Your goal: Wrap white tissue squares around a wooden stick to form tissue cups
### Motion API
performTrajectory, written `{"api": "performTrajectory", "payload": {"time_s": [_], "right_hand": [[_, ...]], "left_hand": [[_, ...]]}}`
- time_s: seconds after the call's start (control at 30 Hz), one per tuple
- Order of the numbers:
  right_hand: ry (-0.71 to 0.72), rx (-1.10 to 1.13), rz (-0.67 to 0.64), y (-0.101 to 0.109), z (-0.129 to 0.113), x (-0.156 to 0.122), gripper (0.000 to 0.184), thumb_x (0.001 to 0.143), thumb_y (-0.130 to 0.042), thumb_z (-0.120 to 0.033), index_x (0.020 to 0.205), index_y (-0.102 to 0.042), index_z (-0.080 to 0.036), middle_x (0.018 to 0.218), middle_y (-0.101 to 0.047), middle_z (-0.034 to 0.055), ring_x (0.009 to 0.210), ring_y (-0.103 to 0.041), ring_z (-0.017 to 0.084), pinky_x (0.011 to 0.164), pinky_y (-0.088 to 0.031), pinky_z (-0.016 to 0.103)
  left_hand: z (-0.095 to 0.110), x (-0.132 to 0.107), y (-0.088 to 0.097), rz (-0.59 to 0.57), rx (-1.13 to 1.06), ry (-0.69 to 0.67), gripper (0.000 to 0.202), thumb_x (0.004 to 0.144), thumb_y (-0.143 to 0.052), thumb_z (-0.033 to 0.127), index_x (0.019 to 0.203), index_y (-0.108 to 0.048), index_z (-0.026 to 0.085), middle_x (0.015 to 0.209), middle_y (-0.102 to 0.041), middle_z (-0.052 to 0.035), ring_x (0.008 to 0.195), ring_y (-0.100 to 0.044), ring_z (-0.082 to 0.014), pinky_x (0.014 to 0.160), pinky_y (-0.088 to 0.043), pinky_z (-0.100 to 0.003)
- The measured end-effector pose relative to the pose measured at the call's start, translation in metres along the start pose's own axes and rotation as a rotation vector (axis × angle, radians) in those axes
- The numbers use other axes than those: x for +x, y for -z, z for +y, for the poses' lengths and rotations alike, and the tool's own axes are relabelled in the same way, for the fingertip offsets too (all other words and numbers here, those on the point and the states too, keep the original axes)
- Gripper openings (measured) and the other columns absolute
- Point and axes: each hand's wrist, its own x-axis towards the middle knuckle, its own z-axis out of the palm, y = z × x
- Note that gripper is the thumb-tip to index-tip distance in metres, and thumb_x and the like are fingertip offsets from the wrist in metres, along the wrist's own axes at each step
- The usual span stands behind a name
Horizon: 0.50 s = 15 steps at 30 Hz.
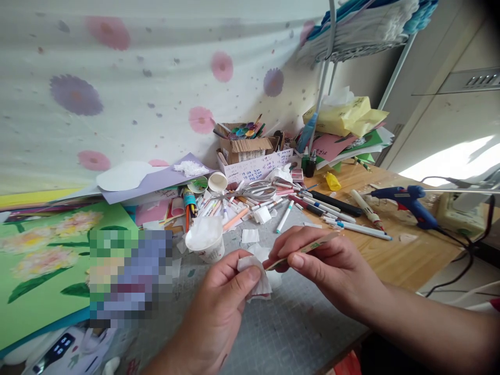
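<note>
White paper point(265, 284), thin and creased, lies in the left hand point(228, 294) at 6 o'clock from the centre of view; all clock directions below are taken from this paper. Largest is the flowered curtain point(156, 94), spanning 10 to 12 o'clock. Next comes the wooden desk point(406, 250), bare wood showing at 3 o'clock, with a grey mat point(304, 323) laid beneath both hands. At 9 o'clock rests a green sheet point(39, 260) bearing pale flowers and dark leaves, its right part hidden by a blurred patch. At 1 o'clock, well apart, a yellow bag point(347, 117) tops a stack of coloured sheets; at 12 o'clock stands a cardboard box point(246, 151) containing brushes. Of the 2 hands, the left pinches the paper between thumb and fingers; the right hand point(332, 265), at 3 o'clock, grips a stick between thumb and fingers. At 2 o'clock lies a blue glue gun point(406, 200), its nozzle toward the left. Near the left hand, at 10 o'clock, a cup point(213, 251) holds white material. Scissors point(261, 191) lie at 12 o'clock among scattered markers point(332, 213). Smaller is the flat tan stick point(320, 242), tilted, its lower tip beside the paper's edge; contact cannot be told. Smallest is a white square point(250, 236), flat on the mat at 12 o'clock.
</note>
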Motion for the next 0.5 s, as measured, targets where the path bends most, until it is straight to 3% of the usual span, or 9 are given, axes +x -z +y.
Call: {"api": "performTrajectory", "payload": {"time_s": [0.5], "right_hand": [[-0.007, -0.025, 0.036, 0.0026, -0.0012, -0.0026, 0.009, 0.088, -0.062, -0.024, 0.089, -0.070, -0.020, 0.086, -0.069, 0.0055, 0.084, -0.064, 0.017, 0.074, -0.052, 0.032]], "left_hand": [[0.0025, -0.0003, -0.0001, 0.000, 0.168, 0.042, 0.015, 0.073, -0.070, 0.030, 0.072, -0.061, 0.018, 0.065, -0.050, 0.0027, 0.063, -0.038, -0.0129, 0.060, -0.030, -0.026]]}}
